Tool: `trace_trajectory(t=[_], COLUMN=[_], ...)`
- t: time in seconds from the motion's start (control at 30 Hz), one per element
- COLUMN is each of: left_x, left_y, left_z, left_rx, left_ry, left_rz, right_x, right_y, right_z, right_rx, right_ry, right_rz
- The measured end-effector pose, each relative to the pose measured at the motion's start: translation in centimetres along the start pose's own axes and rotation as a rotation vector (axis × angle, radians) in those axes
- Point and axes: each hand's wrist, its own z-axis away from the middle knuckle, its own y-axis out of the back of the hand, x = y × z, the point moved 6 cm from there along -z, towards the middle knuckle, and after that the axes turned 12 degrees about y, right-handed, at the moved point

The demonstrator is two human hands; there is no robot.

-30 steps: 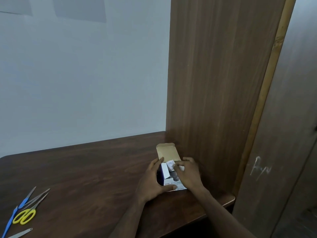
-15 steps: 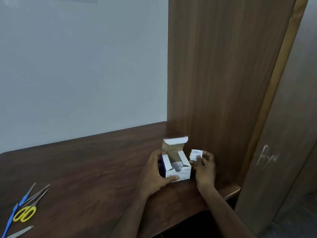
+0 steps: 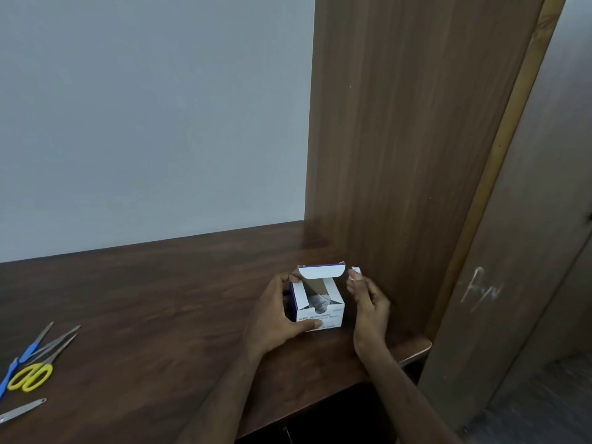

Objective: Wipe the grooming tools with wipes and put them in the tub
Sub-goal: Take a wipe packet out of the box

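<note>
White box (image 3: 319,310) of swabs sits lower centre — left hand (image 3: 275,318) grips its side; right hand (image 3: 368,302) pinches what looks like a small packet (image 3: 355,270) — scissors (image 3: 32,373) lower left.

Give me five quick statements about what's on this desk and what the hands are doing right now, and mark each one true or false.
1. The left hand grips the side of the alcohol swab box. True.
2. The box's top flap is closed. False: it stands open, with white packets visible inside.
3. The right hand pinches a small white swab packet beside the box. True.
4. The yellow-handled scissors lie right next to the box. False: they lie far off at the desk's left edge, among other metal tools.
5. A tub stands on the wooden desk. False: no tub is in view.
</note>
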Motion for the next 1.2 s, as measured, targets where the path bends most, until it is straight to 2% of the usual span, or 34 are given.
trace_trajectory(t=[0.17,0.33,0.93,1.07,1.2], left_x=[0.3,0.8,-0.4,-0.5,-0.5], left_y=[0.2,0.3,-0.1,0.0,-0.1], left_z=[0.2,0.1,-0.3,-0.4,-0.5], left_rx=[-0.020,-0.032,-0.085,-0.060,-0.026], left_ry=[0.024,0.004,0.026,-0.031,-0.077], left_rz=[0.007,0.016,0.095,0.029,-0.044], right_x=[-0.5,0.5,2.2,2.4,1.7], right_y=[-1.4,-1.1,-1.1,-1.1,-0.9], right_z=[0.4,0.2,-0.1,-0.1,0.0], right_rx=[-0.156,-0.123,-0.195,-0.201,-0.152], right_ry=[0.028,-0.018,-0.231,-0.237,-0.163], right_rz=[-0.009,-0.002,-0.032,-0.038,-0.012])
